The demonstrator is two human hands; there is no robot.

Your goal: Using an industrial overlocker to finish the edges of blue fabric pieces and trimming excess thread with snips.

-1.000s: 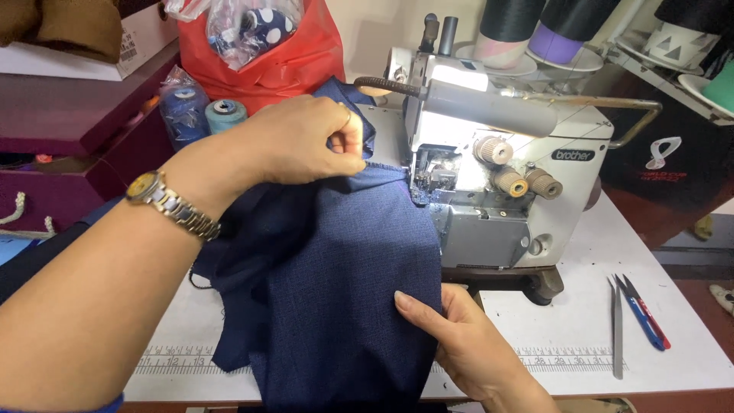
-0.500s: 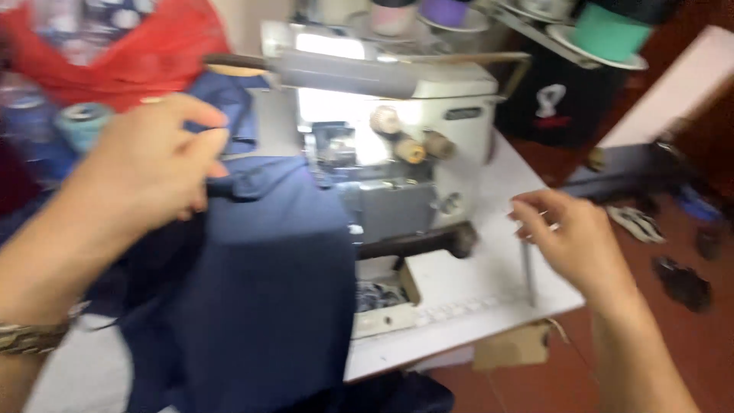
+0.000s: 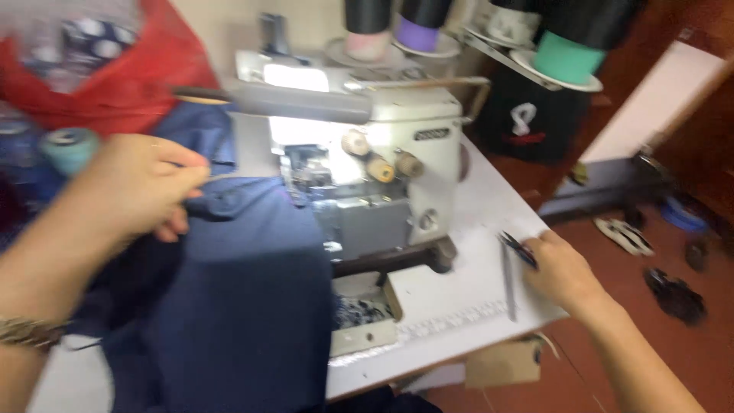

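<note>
Left hand [image 3: 141,187] closed, pinching navy fabric [image 3: 245,306] left of the overlock machine [image 3: 367,168]. Right hand [image 3: 562,268] curls over small snips [image 3: 518,250] at the bench [image 3: 459,306] right edge (blurred). Keep cloth tension steady; lift snips by the handles.

A white worktable [image 3: 459,298] is seen in the foreground, its near edge marked with a printed ruler strip. Behind it a pale cream wall [image 3: 222,38] is visible. The floor [image 3: 612,359] is red-brown and smooth; sandals [image 3: 625,235] and dark shoes [image 3: 677,294] are scattered across it at right. A dark wooden cabinet [image 3: 696,160] is set along the right side, with a white board [image 3: 650,111] leaned against it. A black bag with a white emblem [image 3: 524,122] is placed behind the table. A red cloth bag [image 3: 115,84] is bunched at upper left. The picture is blurred; the light is even, with one bright patch on the machine body.
</note>
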